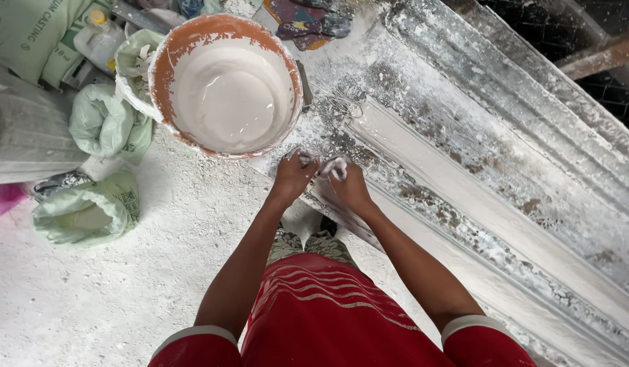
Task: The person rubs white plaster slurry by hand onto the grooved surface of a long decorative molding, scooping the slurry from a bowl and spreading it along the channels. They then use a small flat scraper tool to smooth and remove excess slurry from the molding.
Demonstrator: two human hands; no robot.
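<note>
Plaster residue coats both hands at the near end of the long moulding form. The left hand and the right hand are held close together, just below the orange bucket. A small white wad of plaster-soaked material sits between them. The right hand's fingers are curled closed around this wad. The left hand's fingers are bent inward at the wad's left side; whether they actually grip it cannot be determined from this view.

The bucket stands on the floor, touching the upper left corner of the form. It is filled partway with smooth white liquid plaster, and its inner rim is smeared white over orange.

The form runs diagonally from upper centre to lower right. Its stepped channels are crusted with dried white and grey deposits.

Several pale green sacks lie open on the floor to the left of the bucket, one showing white powder inside. A white plastic jug with a yellow cap stands behind them. The floor is dusted white throughout.
</note>
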